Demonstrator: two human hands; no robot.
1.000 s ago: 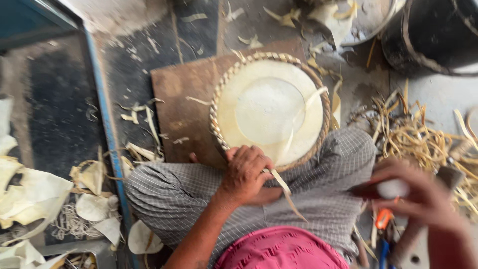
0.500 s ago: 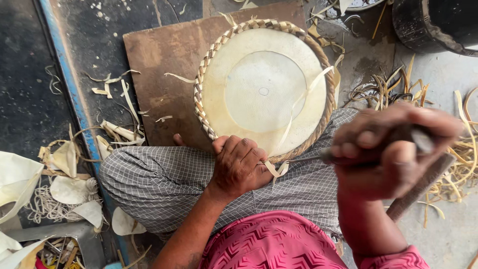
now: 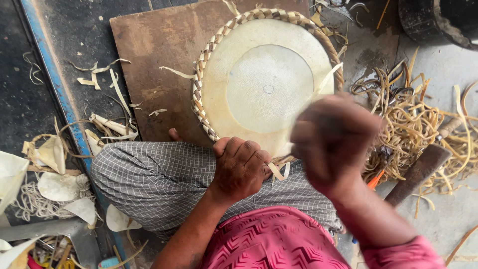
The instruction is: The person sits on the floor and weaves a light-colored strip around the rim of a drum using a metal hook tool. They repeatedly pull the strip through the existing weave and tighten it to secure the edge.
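A round pale leaf plate with a braided straw-coloured rim lies on a brown board, its near edge over my checked-cloth knee. My left hand is clenched on the near rim, and short pale strip ends stick out beside the knuckles. My right hand hovers above the near right edge of the plate. It is blurred by motion with the fingers curled, and what it holds is hidden. A thin pale strip slants across the plate toward it.
A tangle of yellow strips lies on the concrete at the right, with a wooden tool handle and an orange-tipped item beside it. A black tub stands top right. A blue bar and leaf scraps lie left.
My right hand came in from the far right, rose over the plate's edge and now sits lower and closer to the left hand. The left hand stays clenched on the rim.
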